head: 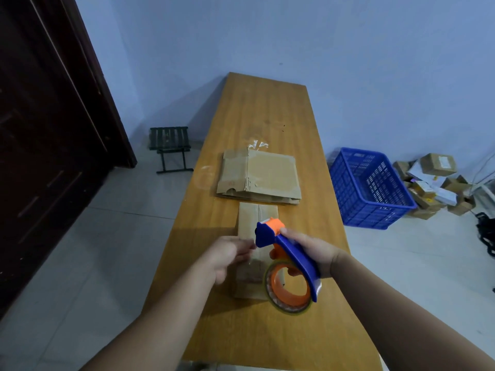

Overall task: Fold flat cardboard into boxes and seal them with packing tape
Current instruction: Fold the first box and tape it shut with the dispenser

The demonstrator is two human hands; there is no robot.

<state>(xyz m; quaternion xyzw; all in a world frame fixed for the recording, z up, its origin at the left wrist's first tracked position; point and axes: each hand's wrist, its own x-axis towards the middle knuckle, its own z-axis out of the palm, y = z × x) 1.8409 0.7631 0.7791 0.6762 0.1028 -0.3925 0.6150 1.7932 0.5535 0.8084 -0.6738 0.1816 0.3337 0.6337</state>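
Gripping the blue-and-orange tape dispenser (284, 253) by its handle, the right hand (308, 253) has its fingers curled tightly round it, with the thumb up near the orange head. The dispenser is held in the air, tilted, its head pointing away and its roll of clear tape (289, 295) hanging at the near end. The left hand (227, 254) is just beside the dispenser's head, fingers drawn together toward it. It is blurred, and I cannot tell whether they pinch a tape end or hold nothing.

Under both hands a narrow cardboard box (257, 218) lies on the near half of the tabletop (257, 108), midway between the long edges, with a seam running along its top away from the person. Just beyond its far end sits a stack of flat cardboard (270, 175), nearer the right edge than the left.

On the floor to the right stands a blue plastic crate (367, 188), with a heap of small parcels (434, 180) beside it. A dark folding stool (170, 145) stands left of the tabletop, near a dark door (48, 129).
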